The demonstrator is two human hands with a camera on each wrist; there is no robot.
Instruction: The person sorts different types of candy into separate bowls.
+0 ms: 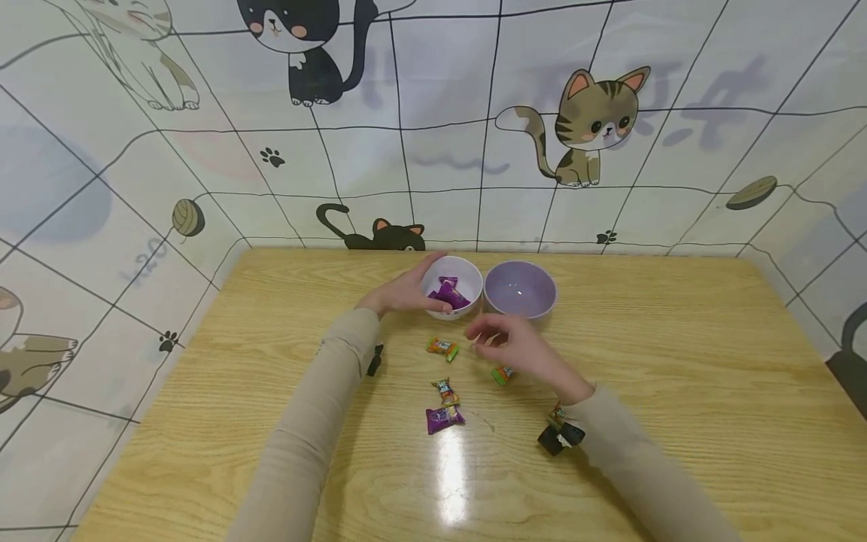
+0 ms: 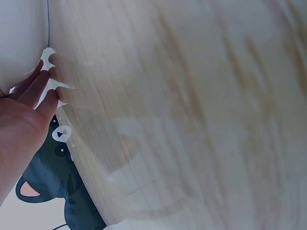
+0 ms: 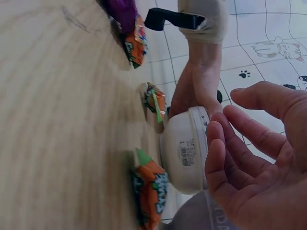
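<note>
My left hand holds the white bowl at its left side, thumb at the near rim and fingers round the far side. In the left wrist view, the fingers lie along the bowl's outer wall. Several purple-wrapped candies lie inside the bowl. My right hand hovers just in front of the purple bowl, its fingers loosely bent with nothing between them. Below it, partly covered, lies an orange-and-green wrapped candy. Another such candy lies in front of the white bowl.
Nearer the front of the wooden table lie a small colourful wrapped candy and a purple-wrapped candy. One more candy shows beside the right wrist. A cat-patterned sheet stands behind the table and along its sides.
</note>
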